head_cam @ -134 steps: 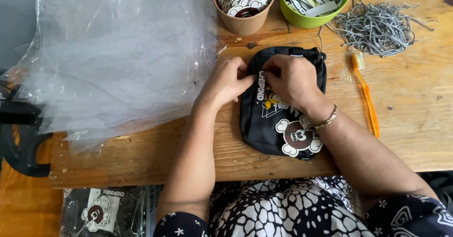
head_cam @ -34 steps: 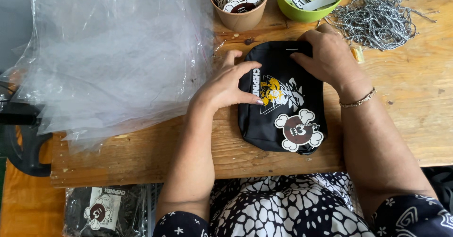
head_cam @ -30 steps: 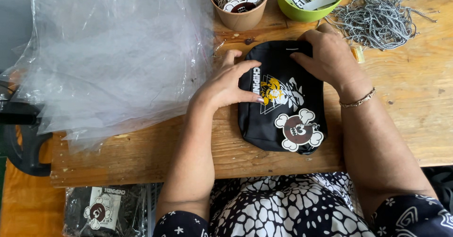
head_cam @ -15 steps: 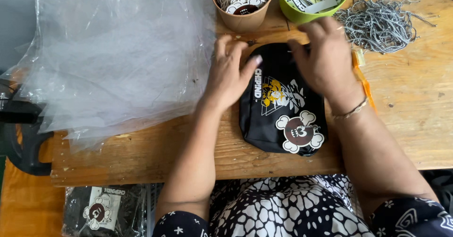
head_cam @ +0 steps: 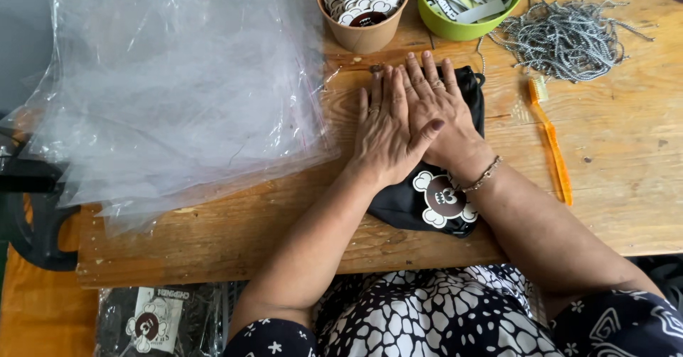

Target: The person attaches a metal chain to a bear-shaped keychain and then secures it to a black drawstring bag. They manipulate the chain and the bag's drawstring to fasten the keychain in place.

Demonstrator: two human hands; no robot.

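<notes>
Where half a second ago the two hands flanked the black pouch [head_cam: 427, 200] at its upper corners, they now lie flat on top of it, side by side. Left hand [head_cam: 388, 133] is spread palm down, fingers straight and close together, thumb crossing onto the right hand [head_cam: 441, 115], which is likewise flat with fingers extended toward 12 o'clock. Neither hand pinches anything; both press. A second ago the right hand was up at the pouch's far corner and the yellow print showed; that print is now covered. Judged from this, the fiddling at the top edge is over and the pouch is being smoothed flat.

Near edge: patterned black-and-white clothing [head_cam: 427, 314], and at 7 o'clock below the counter [head_cam: 213, 236] a bagged pouch [head_cam: 153, 321].

Pouch sits centre of the counter, just toward the person. Its long axis runs 6 to 12 o'clock, slightly tilted; the rounded end with the white-and-brown round patch [head_cam: 445, 200] points to 6, the top edge to 12.

At 9 to 10 o'clock, a stack of clear plastic bags [head_cam: 178, 87]. At 3 o'clock, an orange toothbrush [head_cam: 551, 144], lying roughly parallel to the pouch.

Far side: brown cup of round patches [head_cam: 363, 16] at 12, green bowl [head_cam: 469, 8] of labels at 1, heap of ball chains [head_cam: 565, 37] at 2.
</notes>
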